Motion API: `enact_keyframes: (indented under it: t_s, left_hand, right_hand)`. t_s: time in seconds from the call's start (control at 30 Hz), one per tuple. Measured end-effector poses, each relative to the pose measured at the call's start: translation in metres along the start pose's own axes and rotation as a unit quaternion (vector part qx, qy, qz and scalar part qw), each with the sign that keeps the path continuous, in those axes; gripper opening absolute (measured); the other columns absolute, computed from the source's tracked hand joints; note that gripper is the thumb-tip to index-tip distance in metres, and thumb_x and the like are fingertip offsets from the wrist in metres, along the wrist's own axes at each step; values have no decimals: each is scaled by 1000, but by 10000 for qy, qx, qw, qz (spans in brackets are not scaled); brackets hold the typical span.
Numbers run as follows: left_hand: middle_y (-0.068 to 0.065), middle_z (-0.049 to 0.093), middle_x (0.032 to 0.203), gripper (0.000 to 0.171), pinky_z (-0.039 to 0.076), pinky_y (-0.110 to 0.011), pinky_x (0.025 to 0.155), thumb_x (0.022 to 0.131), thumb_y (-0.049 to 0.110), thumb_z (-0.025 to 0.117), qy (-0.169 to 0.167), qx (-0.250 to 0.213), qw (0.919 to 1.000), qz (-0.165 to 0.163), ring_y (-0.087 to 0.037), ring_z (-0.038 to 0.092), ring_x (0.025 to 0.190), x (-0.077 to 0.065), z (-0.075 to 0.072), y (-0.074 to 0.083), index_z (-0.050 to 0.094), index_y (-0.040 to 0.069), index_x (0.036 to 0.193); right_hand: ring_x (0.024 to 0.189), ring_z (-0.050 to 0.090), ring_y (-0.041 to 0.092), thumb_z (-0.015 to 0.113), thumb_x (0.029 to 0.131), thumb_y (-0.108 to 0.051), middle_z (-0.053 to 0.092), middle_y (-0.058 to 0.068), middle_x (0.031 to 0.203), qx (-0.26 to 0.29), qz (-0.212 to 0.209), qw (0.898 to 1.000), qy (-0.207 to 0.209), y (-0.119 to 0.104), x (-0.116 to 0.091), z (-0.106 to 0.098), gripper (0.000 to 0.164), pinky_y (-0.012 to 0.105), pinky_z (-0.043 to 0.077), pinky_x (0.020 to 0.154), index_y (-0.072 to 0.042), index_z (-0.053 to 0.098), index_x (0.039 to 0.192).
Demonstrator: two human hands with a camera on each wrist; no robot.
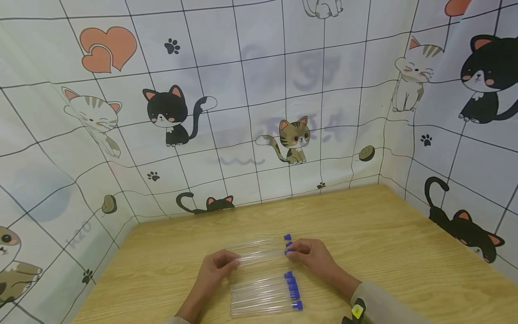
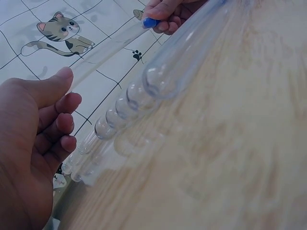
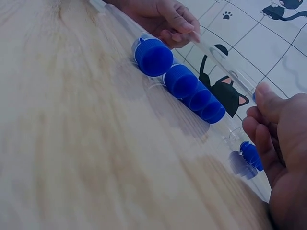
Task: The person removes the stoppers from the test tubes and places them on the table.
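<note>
Between my two hands a clear test tube with a blue cap is held up off the table. My left hand pinches its rounded end between thumb and fingers. At the other end my right hand pinches the blue cap, which the fingers partly cover. In the right wrist view the tube stretches from one hand to the other. Nearer to me lies a row of several capped test tubes, side by side, caps to the right. Beyond the hands lie other tubes, partly hidden.
The wood-grain table is backed by a white grid-patterned curtain with cartoon cats, which also hangs along the left and right sides. Blue caps of the near row line up close below the right hand.
</note>
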State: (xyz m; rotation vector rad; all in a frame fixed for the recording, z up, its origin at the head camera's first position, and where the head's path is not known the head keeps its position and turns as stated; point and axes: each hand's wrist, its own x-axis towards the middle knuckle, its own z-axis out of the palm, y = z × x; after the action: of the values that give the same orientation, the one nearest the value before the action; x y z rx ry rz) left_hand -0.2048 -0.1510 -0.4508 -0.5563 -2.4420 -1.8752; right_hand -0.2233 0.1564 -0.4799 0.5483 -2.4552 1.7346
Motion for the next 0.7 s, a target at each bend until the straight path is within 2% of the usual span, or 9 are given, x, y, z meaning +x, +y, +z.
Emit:
enact_keyframes:
  t_s: [0.1,0.27,0.4,0.53,0.7]
  left_hand:
    - [-17,67,88,17,50,-26,69,88,5,68,7,27,10000,76,-22,63,78,0,-1,-1,67,-5,102]
    - [-22,66,89,17,50,-26,67,89,7,67,-43,31,9998,187,-25,63,79,1,-2,-3,67,-4,103]
    - [-21,67,90,18,50,-26,67,90,7,66,-51,44,9998,192,-25,64,79,1,-2,-4,67,-4,103]
    - [-18,67,88,17,50,-26,67,89,7,67,-19,60,9998,169,-29,63,79,1,-2,-3,67,-4,102]
    - [-15,68,88,16,50,-26,69,87,5,69,-61,23,9999,157,-21,63,76,1,-2,-3,68,-4,100]
  right_hand:
    - [85,67,15,72,86,-25,71,1,92,216,48,9996,-187,1,1,-1,20,25,50,73,-10,72,98]
    - [82,68,19,71,87,-24,71,3,89,257,41,9990,-359,3,2,-3,22,27,51,73,-7,71,100]
    - [82,67,22,70,88,-24,71,4,87,235,3,9986,-464,4,3,-4,22,28,51,72,-7,70,101]
    - [82,67,21,69,89,-24,71,3,87,193,10,9984,-526,4,2,-5,21,29,51,72,-7,70,101]
    - [84,67,18,69,89,-21,71,2,90,178,48,9991,-394,1,0,-3,18,27,51,73,-8,68,101]
